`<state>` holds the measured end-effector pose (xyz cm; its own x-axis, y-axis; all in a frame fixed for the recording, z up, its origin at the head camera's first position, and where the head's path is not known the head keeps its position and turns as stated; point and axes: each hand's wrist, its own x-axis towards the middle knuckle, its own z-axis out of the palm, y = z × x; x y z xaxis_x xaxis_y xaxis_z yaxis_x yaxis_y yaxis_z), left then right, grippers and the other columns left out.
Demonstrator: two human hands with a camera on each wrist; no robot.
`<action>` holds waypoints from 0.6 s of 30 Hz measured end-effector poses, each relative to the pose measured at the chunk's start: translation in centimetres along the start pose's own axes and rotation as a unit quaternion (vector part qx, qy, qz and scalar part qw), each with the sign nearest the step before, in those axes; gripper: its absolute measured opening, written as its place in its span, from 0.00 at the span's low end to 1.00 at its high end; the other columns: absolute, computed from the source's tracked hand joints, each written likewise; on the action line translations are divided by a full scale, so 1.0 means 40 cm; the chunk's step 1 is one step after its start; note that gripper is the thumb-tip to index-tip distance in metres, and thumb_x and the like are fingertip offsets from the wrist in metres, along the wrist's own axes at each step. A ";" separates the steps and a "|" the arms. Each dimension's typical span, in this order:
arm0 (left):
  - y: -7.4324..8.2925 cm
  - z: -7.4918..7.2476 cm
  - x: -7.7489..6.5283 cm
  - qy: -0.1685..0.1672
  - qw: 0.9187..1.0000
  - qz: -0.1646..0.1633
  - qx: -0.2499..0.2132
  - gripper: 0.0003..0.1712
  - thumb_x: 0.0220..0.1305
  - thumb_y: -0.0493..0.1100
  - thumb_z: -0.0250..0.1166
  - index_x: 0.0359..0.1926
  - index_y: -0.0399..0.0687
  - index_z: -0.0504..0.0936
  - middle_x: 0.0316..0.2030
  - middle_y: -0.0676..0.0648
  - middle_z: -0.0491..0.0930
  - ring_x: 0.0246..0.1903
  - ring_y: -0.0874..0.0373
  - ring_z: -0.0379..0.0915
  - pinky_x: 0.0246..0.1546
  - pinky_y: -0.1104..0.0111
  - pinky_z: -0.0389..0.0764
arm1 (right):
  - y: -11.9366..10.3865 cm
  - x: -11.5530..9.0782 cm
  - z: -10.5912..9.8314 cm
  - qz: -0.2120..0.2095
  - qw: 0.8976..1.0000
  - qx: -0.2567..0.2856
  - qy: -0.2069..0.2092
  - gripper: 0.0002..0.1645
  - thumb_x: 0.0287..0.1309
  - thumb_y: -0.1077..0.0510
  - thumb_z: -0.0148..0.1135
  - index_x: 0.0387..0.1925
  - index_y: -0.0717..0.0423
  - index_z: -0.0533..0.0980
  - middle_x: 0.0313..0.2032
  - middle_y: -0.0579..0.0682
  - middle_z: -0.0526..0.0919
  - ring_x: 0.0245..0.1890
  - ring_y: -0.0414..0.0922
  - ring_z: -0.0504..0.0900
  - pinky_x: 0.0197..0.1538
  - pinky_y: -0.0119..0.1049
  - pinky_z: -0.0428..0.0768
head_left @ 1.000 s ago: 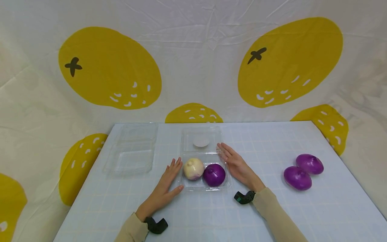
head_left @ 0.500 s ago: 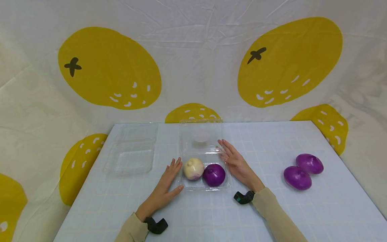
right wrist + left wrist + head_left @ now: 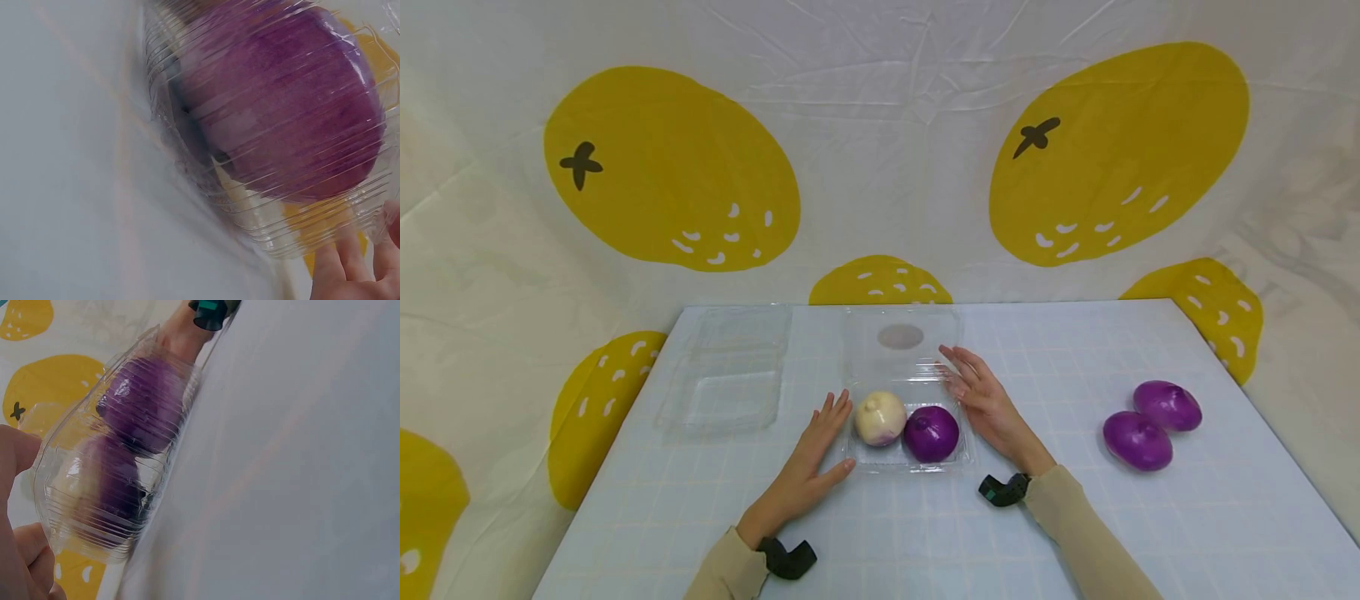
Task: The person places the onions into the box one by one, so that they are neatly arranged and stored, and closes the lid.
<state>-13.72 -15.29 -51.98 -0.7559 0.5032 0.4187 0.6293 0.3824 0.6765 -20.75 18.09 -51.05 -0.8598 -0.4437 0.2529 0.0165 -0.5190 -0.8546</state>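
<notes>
Two beige sleeves (image 3: 1088,533) enter from the near edge of the table (image 3: 1075,358). A black wrist camera (image 3: 787,561) is fitted at the left wrist, and a second black camera (image 3: 1004,490) at the right.

The left hand (image 3: 808,468) is positioned at the left side of a clear plastic box (image 3: 910,468). Its fingers are extended and its thumb is spread well away from them. The left wrist view shows fingers at the box rim; nothing is gripped.

The right hand (image 3: 996,417) is positioned at the right side of the box, near the far corner. Its fingers are lightly bent and point away from the person. The right wrist view shows fingertips at the ribbed wall; a firm hold cannot be confirmed.

The box rests on the table between the hands. It contains a pale onion (image 3: 880,419) on the left, purple on its lower side, and a purple onion (image 3: 931,434) on the right, side by side.

Two loose purple onions (image 3: 1138,442) lie together at far right, well apart from the box.

A second clear box (image 3: 722,400) lies at left. Behind the first box, its lid (image 3: 861,346) is turned back, bearing a round patch (image 3: 901,337); its exact angle cannot be determined.

A white cloth (image 3: 895,183) with large yellow fruit prints hangs behind the table.
</notes>
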 end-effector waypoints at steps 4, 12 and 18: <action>-0.001 0.001 -0.001 0.001 1.000 0.000 -0.002 0.43 0.66 0.41 0.64 0.76 0.35 0.54 0.77 0.40 0.48 0.75 0.37 0.35 0.75 0.62 0.31 | 0.002 -0.003 0.004 -0.003 1.000 -0.004 0.011 0.32 0.69 0.77 0.38 0.70 0.55 0.57 0.76 0.58 0.51 0.75 0.56 0.51 0.74 0.39 0.55; -0.003 0.001 -0.003 0.004 1.000 -0.002 0.004 0.45 0.65 0.41 0.65 0.77 0.39 0.53 0.77 0.40 0.48 0.76 0.39 0.35 0.75 0.62 0.32 | 0.001 -0.007 0.013 -0.002 0.998 -0.063 0.019 0.20 0.71 0.72 0.44 0.58 0.52 0.65 0.73 0.58 0.60 0.73 0.49 0.59 0.71 0.37 0.61; 0.000 0.000 -0.003 0.007 1.000 -0.008 0.014 0.46 0.65 0.43 0.65 0.77 0.42 0.52 0.77 0.42 0.48 0.76 0.40 0.35 0.75 0.63 0.32 | -0.032 -0.009 0.015 0.011 0.977 -0.209 0.029 0.11 0.73 0.68 0.47 0.54 0.66 0.65 0.68 0.59 0.70 0.72 0.47 0.62 0.69 0.30 0.62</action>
<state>-13.63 -15.35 -52.02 -0.7679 0.4863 0.4169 0.6222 0.4115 0.6660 -20.16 18.47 -49.79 -0.8890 -0.4031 0.2173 -0.1653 -0.1602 -0.9731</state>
